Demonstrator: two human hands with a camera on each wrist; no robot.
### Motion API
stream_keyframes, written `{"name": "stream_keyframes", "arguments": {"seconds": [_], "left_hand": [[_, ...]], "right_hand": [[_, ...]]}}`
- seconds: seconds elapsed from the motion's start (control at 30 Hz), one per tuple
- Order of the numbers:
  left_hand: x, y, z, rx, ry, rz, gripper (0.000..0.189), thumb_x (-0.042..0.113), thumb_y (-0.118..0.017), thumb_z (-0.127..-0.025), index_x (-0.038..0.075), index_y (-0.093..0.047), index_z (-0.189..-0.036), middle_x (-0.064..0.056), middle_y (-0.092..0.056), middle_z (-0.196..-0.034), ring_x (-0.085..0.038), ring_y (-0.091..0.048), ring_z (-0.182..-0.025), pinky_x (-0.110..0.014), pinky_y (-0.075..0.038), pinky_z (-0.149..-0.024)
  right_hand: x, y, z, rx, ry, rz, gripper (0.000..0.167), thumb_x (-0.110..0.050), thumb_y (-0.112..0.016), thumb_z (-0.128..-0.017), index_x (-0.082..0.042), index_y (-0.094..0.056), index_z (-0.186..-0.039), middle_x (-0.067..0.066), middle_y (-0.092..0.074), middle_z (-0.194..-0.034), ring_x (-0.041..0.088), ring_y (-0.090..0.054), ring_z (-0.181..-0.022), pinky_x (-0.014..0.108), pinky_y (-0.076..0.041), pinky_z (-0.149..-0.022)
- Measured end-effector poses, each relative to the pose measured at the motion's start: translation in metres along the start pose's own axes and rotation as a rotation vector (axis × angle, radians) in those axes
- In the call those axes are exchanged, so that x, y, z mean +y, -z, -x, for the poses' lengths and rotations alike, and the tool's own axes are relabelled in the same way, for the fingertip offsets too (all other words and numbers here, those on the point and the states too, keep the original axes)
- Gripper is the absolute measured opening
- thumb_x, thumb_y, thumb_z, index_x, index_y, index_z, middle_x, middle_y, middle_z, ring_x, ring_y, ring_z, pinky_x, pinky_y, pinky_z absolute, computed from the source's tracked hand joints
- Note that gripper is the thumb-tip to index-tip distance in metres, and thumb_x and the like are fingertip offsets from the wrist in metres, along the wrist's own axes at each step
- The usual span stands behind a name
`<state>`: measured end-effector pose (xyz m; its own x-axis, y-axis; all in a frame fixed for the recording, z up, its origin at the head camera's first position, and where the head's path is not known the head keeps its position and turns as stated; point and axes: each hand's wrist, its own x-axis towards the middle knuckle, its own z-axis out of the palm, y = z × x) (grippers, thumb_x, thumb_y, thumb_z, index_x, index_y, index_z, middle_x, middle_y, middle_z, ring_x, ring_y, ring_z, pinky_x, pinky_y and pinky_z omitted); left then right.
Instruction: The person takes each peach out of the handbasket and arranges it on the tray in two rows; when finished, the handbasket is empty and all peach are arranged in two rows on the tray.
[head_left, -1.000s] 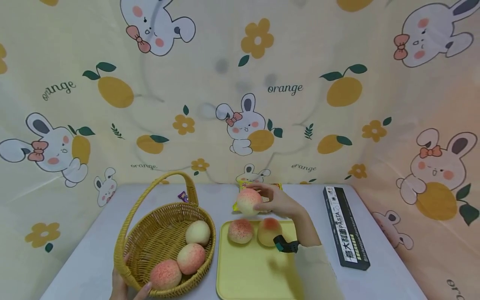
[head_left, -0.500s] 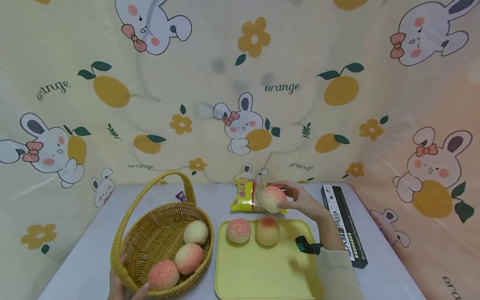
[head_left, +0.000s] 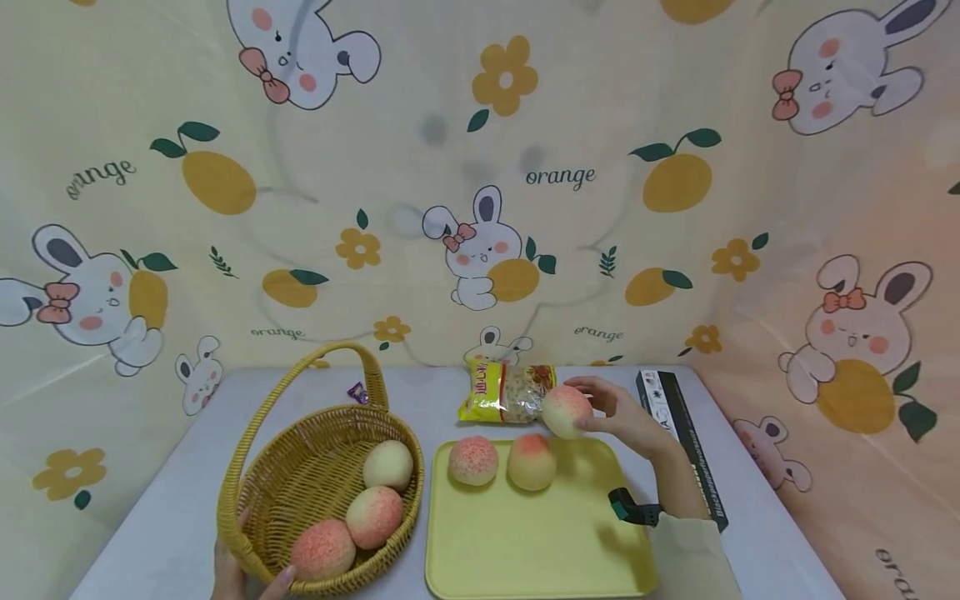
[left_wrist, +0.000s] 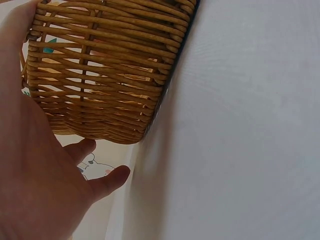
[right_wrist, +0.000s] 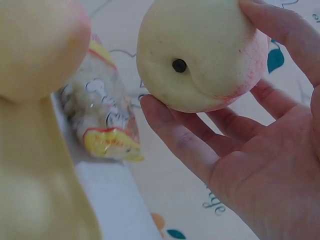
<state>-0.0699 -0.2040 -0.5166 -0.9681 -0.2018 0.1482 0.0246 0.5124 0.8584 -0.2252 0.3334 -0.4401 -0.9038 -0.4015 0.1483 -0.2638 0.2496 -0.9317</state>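
Observation:
In the head view, my right hand (head_left: 618, 421) grips a pink-and-cream peach (head_left: 566, 411) by the tray's far edge. The right wrist view shows thumb and fingers round this peach (right_wrist: 200, 55), its dark stem hole facing the camera. Two more peaches, one speckled pink (head_left: 473, 461) and one yellow with a red top (head_left: 532, 462), sit side by side on the yellow tray (head_left: 525, 550). My left hand (head_left: 232, 575) holds the wicker basket (head_left: 300, 467) at its near left side, thumb on the rim. Inside lie a pale peach (head_left: 387, 465) and two pink ones (head_left: 374, 517).
Behind the tray lies a yellow and clear bag of pasta (head_left: 510, 392). A long black pasta box (head_left: 678, 425) is at the right, partly behind my right arm. A small purple wrapped candy (head_left: 358, 392) lies behind the basket. A printed cloth (head_left: 420, 125) hangs behind the table.
My right hand has carried the peach rightward, from in front of the pasta bag to its right end, and slightly lower. My left hand has stayed on the basket.

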Motion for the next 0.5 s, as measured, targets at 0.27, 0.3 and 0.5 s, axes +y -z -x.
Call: {"name": "stream_keyframes", "arguments": {"seconds": [0.27,0.3,0.5], "left_hand": [[-0.002,-0.003,0.004,0.069,-0.032,-0.034,0.104,0.014,-0.082,-0.082,0.01,-0.012,-0.16,-0.027,-0.017,-0.152,-0.045,-0.033,-0.125,-0.051,-0.041,-0.093],[-0.002,-0.003,0.004,0.076,-0.034,-0.041,0.103,0.014,-0.081,-0.083,0.011,-0.013,-0.16,-0.026,-0.018,-0.151,-0.043,-0.034,-0.124,-0.04,-0.04,-0.091],[-0.004,-0.005,0.007,0.103,-0.045,-0.037,0.102,0.01,-0.081,-0.082,0.015,-0.016,-0.16,-0.021,-0.022,-0.151,-0.028,-0.034,-0.123,-0.01,-0.027,-0.081]], "right_hand": [[0.017,0.001,0.018,-0.043,-0.044,-0.001,0.061,-0.008,-0.067,-0.094,-0.007,-0.042,-0.15,0.018,-0.051,-0.141,0.027,-0.054,-0.116,0.035,-0.046,-0.093],[0.019,0.001,0.02,-0.043,-0.043,0.009,0.06,-0.008,-0.067,-0.094,-0.006,-0.044,-0.15,0.018,-0.052,-0.141,0.027,-0.054,-0.116,0.035,-0.046,-0.093],[0.031,0.0,0.028,-0.014,-0.059,0.013,0.058,-0.009,-0.07,-0.092,-0.001,-0.046,-0.145,0.014,-0.056,-0.136,0.025,-0.054,-0.117,0.031,-0.045,-0.094]]}}
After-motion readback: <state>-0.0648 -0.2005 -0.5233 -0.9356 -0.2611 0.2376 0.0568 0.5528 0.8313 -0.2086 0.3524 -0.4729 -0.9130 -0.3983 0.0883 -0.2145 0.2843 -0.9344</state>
